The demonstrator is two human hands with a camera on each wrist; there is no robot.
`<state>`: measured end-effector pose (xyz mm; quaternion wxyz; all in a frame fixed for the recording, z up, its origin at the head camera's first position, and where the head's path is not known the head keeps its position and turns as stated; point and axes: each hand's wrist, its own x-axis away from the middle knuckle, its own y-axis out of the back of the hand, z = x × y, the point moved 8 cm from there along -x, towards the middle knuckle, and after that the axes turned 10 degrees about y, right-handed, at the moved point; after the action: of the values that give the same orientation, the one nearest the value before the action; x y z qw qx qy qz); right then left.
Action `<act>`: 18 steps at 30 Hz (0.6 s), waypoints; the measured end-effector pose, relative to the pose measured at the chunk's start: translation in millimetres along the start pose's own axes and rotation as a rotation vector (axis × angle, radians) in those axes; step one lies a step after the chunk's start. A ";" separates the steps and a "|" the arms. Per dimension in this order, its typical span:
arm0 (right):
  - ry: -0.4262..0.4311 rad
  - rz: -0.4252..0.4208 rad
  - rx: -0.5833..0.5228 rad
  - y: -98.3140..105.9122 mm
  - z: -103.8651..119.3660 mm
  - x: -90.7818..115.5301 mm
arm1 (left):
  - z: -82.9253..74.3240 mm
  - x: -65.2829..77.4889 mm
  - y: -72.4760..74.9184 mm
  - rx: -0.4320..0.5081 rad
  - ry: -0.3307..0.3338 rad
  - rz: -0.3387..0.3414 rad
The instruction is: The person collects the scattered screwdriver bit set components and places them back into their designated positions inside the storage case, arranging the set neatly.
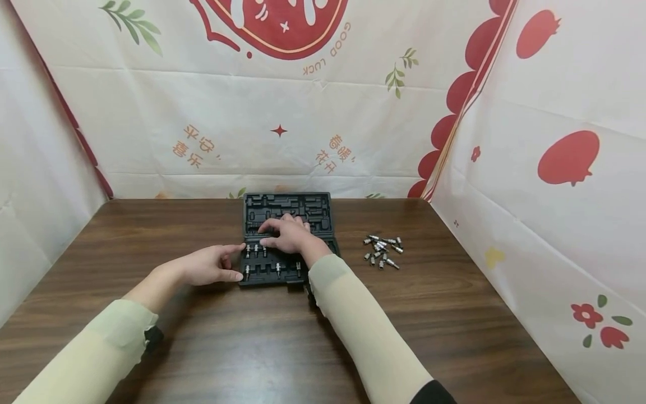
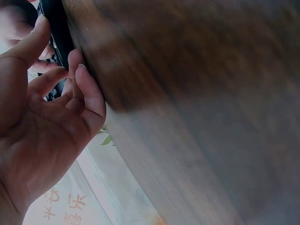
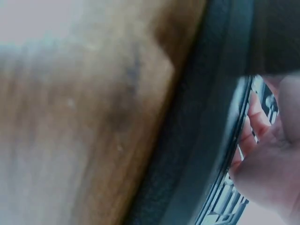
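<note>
A black plastic socket case (image 1: 267, 279) lies unfolded on the wooden table, its moulded lid (image 1: 320, 205) at the back. Several small silver sockets sit in its front half, among them a rear-row socket (image 1: 256, 250) and a front-row socket (image 1: 278, 270). My left hand (image 1: 207, 265) touches the case's left edge with index finger and thumb apart; in the left wrist view, its other fingers (image 2: 91, 91) bend beside the case. My right hand (image 1: 290, 234) reaches over the case, thumb tip by a rear-row socket (image 1: 264, 251), index finger apart from the thumb. It hides part of the case.
A loose pile of silver sockets and bits (image 1: 382, 249) lies on the table (image 1: 444, 280) to the right of the case. Printed cloth hangs behind the table (image 1: 303, 157) and along both sides. The right forearm crosses the case's right front corner.
</note>
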<state>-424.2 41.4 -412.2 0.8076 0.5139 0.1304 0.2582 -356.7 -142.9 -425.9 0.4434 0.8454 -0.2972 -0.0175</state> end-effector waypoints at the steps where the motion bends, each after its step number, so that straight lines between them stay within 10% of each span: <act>1: -0.009 -0.005 0.006 -0.9 0.3 -0.7 | 0.5 0.1 0.0 0.000 0.000 0.000; 18: -0.061 0.004 0.067 -4.7 6.0 -3.3 | -15.5 6.5 0.1 0.005 0.081 -0.013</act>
<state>-422.8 33.4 -414.0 0.7930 0.5487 0.1132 0.2392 -346.9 -134.8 -415.0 0.4527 0.8485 -0.2735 0.0146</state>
